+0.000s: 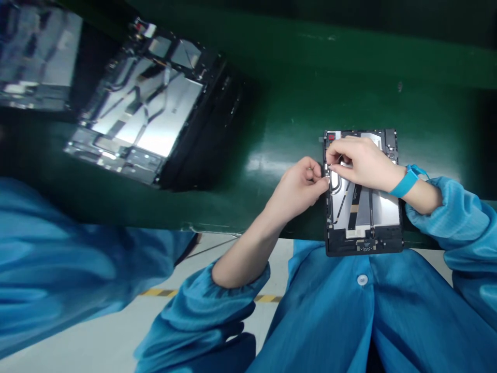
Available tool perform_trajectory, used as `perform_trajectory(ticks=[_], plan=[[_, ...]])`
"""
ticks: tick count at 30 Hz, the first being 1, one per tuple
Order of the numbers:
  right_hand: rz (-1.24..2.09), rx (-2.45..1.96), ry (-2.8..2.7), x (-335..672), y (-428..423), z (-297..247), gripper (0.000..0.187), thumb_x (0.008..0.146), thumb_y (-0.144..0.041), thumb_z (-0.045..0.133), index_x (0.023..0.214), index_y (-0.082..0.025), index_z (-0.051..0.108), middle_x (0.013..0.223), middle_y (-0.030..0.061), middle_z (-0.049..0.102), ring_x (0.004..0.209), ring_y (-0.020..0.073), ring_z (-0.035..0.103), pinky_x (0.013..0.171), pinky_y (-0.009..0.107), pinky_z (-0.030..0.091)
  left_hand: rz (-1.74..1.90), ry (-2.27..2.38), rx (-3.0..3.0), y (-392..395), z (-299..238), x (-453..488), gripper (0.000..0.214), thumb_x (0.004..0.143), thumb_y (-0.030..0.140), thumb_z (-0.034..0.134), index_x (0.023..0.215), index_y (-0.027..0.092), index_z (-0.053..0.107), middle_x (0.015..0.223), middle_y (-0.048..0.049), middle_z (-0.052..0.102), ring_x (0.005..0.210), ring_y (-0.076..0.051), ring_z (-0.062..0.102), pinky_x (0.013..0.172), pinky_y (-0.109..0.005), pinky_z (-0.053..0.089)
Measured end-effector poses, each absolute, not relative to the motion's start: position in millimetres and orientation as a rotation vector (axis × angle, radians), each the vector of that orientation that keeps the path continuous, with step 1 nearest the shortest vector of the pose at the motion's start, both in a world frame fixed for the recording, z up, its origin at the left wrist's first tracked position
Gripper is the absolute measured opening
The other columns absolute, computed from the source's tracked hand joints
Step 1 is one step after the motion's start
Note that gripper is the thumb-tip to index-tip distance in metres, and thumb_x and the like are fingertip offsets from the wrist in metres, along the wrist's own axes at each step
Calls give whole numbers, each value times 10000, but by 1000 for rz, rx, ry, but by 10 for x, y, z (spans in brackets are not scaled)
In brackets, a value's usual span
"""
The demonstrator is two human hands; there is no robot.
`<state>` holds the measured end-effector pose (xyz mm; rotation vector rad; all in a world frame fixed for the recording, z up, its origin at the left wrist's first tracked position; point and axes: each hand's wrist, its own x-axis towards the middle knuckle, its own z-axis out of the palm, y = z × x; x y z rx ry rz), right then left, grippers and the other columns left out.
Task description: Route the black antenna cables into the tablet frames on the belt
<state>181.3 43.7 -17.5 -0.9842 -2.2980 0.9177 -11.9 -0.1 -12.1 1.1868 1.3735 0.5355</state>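
Observation:
An opened tablet [363, 231], its black frame and silvery inside facing up, lies at the front edge of the green table. Dark flex cables run across its metal plate. My left hand [297, 189] has curled fingers, with thumb and index tips closed together at the tablet's left edge. Over the tablet's upper left, my right hand [363, 161] is closed in a pinch beside the left fingertips. Whatever either pinch holds is too small or hidden to make out. A blue wrist strap [406, 182] circles my right wrist, and my right hand covers part of the inside.
Another opened tablet [171, 124], blurred, lies on the green table [272, 103] at the left, with a further one [58, 46] at the upper left corner. A co-worker's blue sleeve [77, 259] reaches in at the lower left.

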Motion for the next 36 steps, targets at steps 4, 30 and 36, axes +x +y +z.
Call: perform_trajectory(ticks=[4, 30, 36], plan=[[914, -983, -2282, 1794, 441, -172, 141, 846, -71, 574, 869, -204, 616, 858, 14, 661, 800, 176, 558, 806, 296, 401, 501, 1380, 1117, 25, -73, -87, 291, 717, 102, 624, 810, 251, 393, 452, 147, 418, 353, -66, 395, 380, -186, 245], [839, -1305, -2071, 1796, 515, -166, 189, 786, -51, 595, 899, -193, 648, 828, 9, 699, 785, 179, 636, 800, 315, 474, 579, 1325, 1037, 406, -143, -4, 385, 832, 183, 757, 818, 260, 380, 400, 140, 403, 305, -69, 376, 356, -188, 200], [459, -1347, -2047, 2009, 401, -171, 232, 851, -142, 585, 1060, -210, 659, 1187, 114, 701, 1180, 310, 627, 1079, 515, 478, 664, 1454, 1069, 421, -220, 168, 342, 834, 181, 735, 814, 249, 400, 509, 118, 410, 394, -76, 402, 441, -211, 265]])
